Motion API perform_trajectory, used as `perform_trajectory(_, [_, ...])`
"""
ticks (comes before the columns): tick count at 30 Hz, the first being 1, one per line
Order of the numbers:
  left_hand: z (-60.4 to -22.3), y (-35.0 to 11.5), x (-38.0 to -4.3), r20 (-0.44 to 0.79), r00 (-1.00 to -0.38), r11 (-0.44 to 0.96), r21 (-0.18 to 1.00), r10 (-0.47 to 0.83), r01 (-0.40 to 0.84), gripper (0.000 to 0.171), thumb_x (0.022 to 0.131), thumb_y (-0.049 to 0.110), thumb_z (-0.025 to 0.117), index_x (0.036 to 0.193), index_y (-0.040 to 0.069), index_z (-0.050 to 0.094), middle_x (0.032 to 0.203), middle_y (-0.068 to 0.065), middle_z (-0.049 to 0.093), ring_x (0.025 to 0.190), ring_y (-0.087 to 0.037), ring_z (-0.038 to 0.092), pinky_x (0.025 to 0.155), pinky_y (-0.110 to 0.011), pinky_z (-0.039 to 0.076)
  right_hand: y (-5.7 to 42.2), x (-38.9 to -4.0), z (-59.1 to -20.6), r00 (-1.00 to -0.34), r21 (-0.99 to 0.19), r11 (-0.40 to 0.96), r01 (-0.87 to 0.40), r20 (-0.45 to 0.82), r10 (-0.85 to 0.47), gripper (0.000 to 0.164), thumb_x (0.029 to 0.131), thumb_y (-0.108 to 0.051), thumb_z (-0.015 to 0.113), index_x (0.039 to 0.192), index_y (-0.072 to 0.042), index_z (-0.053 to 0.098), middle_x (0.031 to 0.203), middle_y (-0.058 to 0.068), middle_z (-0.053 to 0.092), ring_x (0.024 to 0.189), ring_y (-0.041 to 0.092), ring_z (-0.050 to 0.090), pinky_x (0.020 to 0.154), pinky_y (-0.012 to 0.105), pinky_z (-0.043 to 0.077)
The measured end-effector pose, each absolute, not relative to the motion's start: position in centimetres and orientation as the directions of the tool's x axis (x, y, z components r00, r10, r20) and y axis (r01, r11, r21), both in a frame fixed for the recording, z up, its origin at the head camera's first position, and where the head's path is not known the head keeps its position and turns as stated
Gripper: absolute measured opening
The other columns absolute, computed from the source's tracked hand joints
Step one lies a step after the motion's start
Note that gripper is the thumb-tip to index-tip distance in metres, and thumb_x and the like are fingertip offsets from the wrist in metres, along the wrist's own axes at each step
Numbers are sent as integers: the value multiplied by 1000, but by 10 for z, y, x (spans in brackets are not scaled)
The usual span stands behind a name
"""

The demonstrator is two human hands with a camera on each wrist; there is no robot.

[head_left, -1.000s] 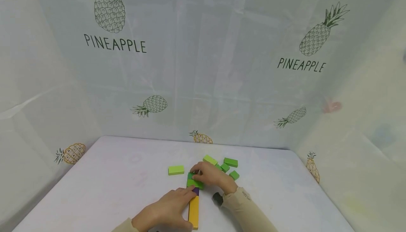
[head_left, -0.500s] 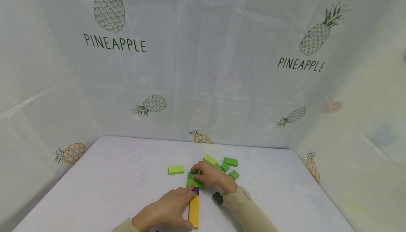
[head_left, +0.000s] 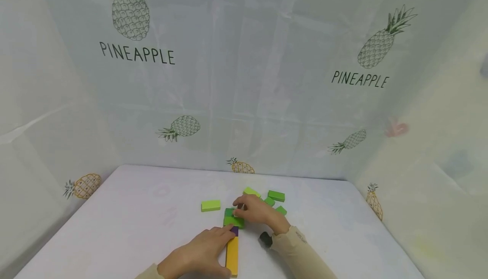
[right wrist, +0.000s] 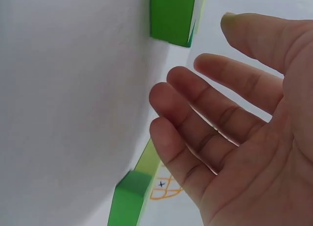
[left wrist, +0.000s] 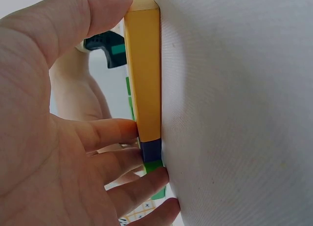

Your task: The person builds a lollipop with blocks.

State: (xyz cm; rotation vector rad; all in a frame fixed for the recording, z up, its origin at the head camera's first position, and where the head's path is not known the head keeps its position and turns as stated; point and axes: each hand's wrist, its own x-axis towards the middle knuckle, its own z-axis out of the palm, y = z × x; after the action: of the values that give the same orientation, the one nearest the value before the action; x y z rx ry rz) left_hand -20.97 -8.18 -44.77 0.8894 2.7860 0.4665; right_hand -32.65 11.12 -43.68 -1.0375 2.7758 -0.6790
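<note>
My left hand (head_left: 202, 249) lies along the left side of a row of blocks. In the left wrist view, its thumb touches the near end of a long yellow block (left wrist: 144, 74), and its fairly straight fingers rest along the yellow block, a small purple block (left wrist: 151, 151) and a green one. Beyond the purple piece, a bright green block (head_left: 234, 222) lies crosswise, with a darker green block (head_left: 228, 212) behind it. Just right of these is my right hand (head_left: 254, 209), fingers loosely bent; in the right wrist view nothing is between them, and a green block (right wrist: 173, 15) stands apart from the fingertips.
A lime block (head_left: 211, 205) lies alone, left of the row's far end. Behind and right of my right hand are another lime block (head_left: 251, 191), a green block (head_left: 276, 195) and smaller green pieces, partly hidden. A pineapple-print curtain (head_left: 244, 80) surrounds the white table (head_left: 152, 219).
My right hand has let go of the green blocks and drawn slightly to the right. The left hand holds its place along the row.
</note>
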Motion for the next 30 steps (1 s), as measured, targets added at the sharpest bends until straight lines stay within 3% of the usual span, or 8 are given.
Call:
perform_trajectory(5, [-447, -83, -207, -60, -808, 774, 338, 586, 535, 86, 68, 68, 70, 136, 20, 49, 146, -4, 43, 127, -23, 45, 98, -50, 43, 121, -327, -438, -761, -424, 663, -617, 106, -641, 27, 92, -26, 63, 112, -10, 69, 94, -10, 64, 81, 4, 55, 72, 22, 50])
perform_trajectory(16, [-447, -83, -204, -66, -817, 779, 355, 573, 517, 87, 65, 68, 71, 135, 21, 50, 147, -3, 41, 128, -23, 45, 99, -48, 43, 147, -321, -435, -799, -354, 723, -593, 149, -583, 28, 89, -26, 67, 111, -9, 69, 104, -4, 65, 95, 12, 58, 90, 37, 50])
perform_trajectory(25, [-447, -80, -204, -82, -823, 788, 355, 562, 503, 85, 66, 66, 71, 135, 22, 50, 148, -1, 40, 129, -23, 44, 101, -48, 42, 159, -330, -440, -812, -302, 756, -581, 156, -562, 27, 87, -22, 70, 111, -9, 70, 104, -1, 64, 93, 13, 57, 88, 36, 50])
perform_trajectory(30, [-443, -79, -204, -102, -828, 795, 366, 552, 485, 86, 66, 65, 72, 137, 23, 49, 148, -1, 40, 129, -23, 43, 102, -49, 41, 162, -332, -441, -808, -260, 766, -588, 168, -564, 27, 86, -20, 71, 111, -11, 70, 109, -1, 63, 101, 16, 56, 93, 37, 48])
